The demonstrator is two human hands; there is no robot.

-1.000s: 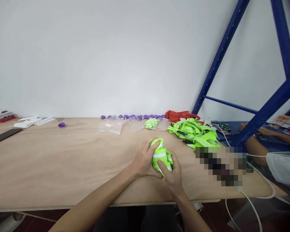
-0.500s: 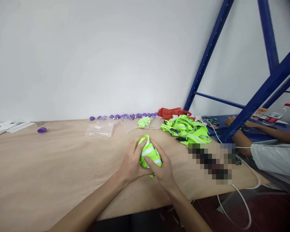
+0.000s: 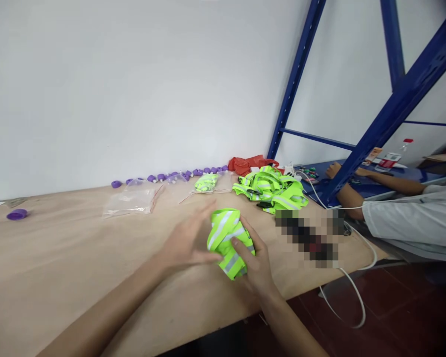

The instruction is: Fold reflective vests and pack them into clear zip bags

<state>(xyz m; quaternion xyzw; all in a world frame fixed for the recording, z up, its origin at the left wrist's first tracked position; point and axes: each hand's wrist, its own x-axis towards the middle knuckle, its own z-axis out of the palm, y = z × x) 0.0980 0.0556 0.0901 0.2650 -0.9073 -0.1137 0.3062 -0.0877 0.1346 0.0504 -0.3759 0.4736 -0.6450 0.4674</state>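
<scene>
A neon-yellow strap bundle with silvery reflective stripes [image 3: 226, 238] is wrapped into a compact wad above the table's near part. My right hand [image 3: 258, 258] grips it from the right, thumb pressed across its front. Just left of the bundle, my left hand [image 3: 188, 238] is open, slightly blurred, its fingers and thumb spread apart. Beyond the hands lies a loose heap of matching reflective straps [image 3: 273, 188] with black buckles. A smaller neon-yellow bundle [image 3: 206, 183] rests farther back, beside clear plastic bags [image 3: 132, 201].
Purple items [image 3: 161, 177] line the wall, and another purple piece [image 3: 17, 214] lies at left. A red bag [image 3: 250, 163] sits behind the straps. A blue metal frame [image 3: 375, 114] rises at right, near a co-worker's arm [image 3: 390, 183]. A white cable [image 3: 357, 292] loops off the table edge.
My left hand has let go of the bundle and moved left, fingers spreading. The right hand keeps hold, and more of the bundle's striped face shows. The camera view has shifted right.
</scene>
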